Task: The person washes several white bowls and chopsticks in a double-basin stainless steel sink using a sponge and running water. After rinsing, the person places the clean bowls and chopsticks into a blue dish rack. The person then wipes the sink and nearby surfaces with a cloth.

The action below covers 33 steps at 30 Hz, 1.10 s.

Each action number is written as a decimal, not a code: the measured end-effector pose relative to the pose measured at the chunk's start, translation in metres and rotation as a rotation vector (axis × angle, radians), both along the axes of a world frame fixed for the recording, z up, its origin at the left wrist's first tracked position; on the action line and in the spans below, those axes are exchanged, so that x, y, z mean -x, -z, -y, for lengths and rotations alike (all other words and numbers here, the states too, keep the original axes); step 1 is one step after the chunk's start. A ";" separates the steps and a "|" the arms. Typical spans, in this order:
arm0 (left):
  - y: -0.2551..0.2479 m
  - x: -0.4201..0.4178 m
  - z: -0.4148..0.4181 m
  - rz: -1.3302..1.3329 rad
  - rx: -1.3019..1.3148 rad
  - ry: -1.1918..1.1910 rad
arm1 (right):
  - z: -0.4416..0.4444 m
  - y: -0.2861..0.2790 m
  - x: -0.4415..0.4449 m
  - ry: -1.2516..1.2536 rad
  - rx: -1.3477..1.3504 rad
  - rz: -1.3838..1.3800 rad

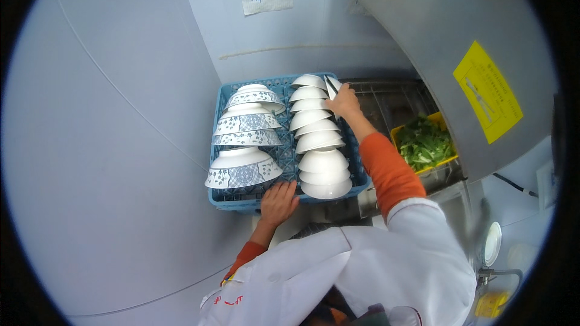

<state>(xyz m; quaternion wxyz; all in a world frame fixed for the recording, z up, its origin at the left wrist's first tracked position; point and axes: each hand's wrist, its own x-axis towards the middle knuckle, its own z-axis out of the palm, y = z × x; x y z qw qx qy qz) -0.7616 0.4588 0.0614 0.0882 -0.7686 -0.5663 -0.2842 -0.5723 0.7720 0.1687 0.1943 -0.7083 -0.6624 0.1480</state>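
Observation:
A blue plastic dish rack [216, 154] lies before me. Large blue-patterned white bowls [247, 167] overlap in a row along its left side, and smaller plain white bowls [324, 160] form a row to their right. My right hand [346, 102] is at the rack's far right corner, with its fingers by a dark-and-white narrow item [332, 87] beside the far bowls; its grip is partly hidden. My left hand [278, 201] rests on the rack's near rim, fingers together, near the closest patterned bowl.
Right of the rack, a yellow basket [394, 133] of leafy greens [423, 142] stands on a metal surface. A curved grey metal panel [435, 54] overhangs that side. Pale walls [136, 145] border the left and back. A faucet [498, 273] is at the lower right.

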 end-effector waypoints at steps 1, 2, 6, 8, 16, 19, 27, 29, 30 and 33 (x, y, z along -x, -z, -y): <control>0.000 0.001 0.000 -0.002 -0.008 0.002 | 0.005 -0.005 0.003 -0.009 0.002 0.015; -0.001 0.000 0.000 -0.001 -0.005 -0.002 | -0.005 -0.001 -0.002 0.000 -0.005 -0.004; 0.001 0.000 -0.001 -0.012 -0.007 -0.007 | -0.032 -0.006 -0.033 0.027 -0.023 -0.019; 0.002 -0.001 -0.002 -0.005 -0.028 -0.011 | -0.048 -0.009 -0.038 0.048 -0.050 0.001; 0.005 -0.001 -0.001 -0.008 -0.022 -0.025 | -0.088 0.013 -0.001 0.115 -0.173 0.072; 0.010 0.000 -0.002 0.006 -0.023 -0.021 | -0.098 0.020 0.022 0.089 -0.145 0.107; 0.006 0.001 -0.002 0.001 -0.005 -0.026 | -0.081 0.043 0.044 0.035 0.013 0.059; 0.005 0.002 -0.002 -0.014 -0.039 -0.035 | -0.076 0.040 0.047 0.006 0.048 0.051; 0.005 0.001 -0.002 -0.016 -0.032 -0.039 | -0.073 0.040 0.043 -0.023 0.063 0.061; 0.008 -0.001 -0.003 -0.021 -0.026 -0.033 | -0.083 0.044 0.024 -0.073 0.071 0.032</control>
